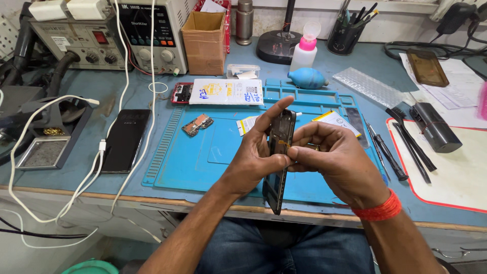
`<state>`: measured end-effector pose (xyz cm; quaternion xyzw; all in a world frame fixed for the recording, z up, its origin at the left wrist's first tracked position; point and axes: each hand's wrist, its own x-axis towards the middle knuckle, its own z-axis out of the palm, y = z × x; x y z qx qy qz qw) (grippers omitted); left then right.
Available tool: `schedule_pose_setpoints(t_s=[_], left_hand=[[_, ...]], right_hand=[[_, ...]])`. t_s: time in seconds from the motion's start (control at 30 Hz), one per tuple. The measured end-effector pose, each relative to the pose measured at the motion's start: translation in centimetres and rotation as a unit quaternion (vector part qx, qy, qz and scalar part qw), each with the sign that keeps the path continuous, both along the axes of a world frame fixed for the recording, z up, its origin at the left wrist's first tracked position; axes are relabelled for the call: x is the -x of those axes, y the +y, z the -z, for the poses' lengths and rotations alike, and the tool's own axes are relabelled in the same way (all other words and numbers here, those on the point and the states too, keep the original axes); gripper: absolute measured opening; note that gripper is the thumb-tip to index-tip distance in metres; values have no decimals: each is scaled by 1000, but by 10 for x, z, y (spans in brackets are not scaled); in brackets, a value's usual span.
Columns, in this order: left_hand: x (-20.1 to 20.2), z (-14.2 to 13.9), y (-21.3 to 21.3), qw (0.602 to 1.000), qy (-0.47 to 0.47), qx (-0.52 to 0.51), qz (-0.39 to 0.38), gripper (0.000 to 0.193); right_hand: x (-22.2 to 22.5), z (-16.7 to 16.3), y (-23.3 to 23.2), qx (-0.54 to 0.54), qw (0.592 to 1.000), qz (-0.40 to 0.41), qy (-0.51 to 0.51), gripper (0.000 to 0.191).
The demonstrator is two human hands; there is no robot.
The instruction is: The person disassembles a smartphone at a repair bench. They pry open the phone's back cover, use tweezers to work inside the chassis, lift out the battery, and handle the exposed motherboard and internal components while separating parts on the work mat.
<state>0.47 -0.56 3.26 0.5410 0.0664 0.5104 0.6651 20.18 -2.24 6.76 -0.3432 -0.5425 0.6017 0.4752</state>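
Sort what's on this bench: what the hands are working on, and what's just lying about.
In hand:
- opened phone frame, held edge-on by left hand and right hand
- blue work mat beneath

Lying about:
- circuit board
- white pouch
- black phone
- blue air blower
- cardboard box
- pump bottle
- screwdrivers
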Motion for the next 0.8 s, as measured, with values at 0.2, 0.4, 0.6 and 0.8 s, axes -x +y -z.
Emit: schedule_pose_setpoints(t_s=[0.2, 0.4, 0.6, 0.8], left_hand=[[1, -1, 1, 1000, -10, -7, 28, 96], [1, -1, 2, 1000, -3, 4, 8, 96], [2, 0, 3, 999, -16, 20, 18, 97], [6, 3, 4, 998, -24, 3, 50, 102]], right_hand=[[-1, -6, -2, -9, 1000, -16, 3, 23], [3, 0, -9, -122, 988, 68, -61, 26], [8, 1, -12, -172, 971, 110, -125, 26], [7, -4, -14, -239, 954, 86, -157, 20]])
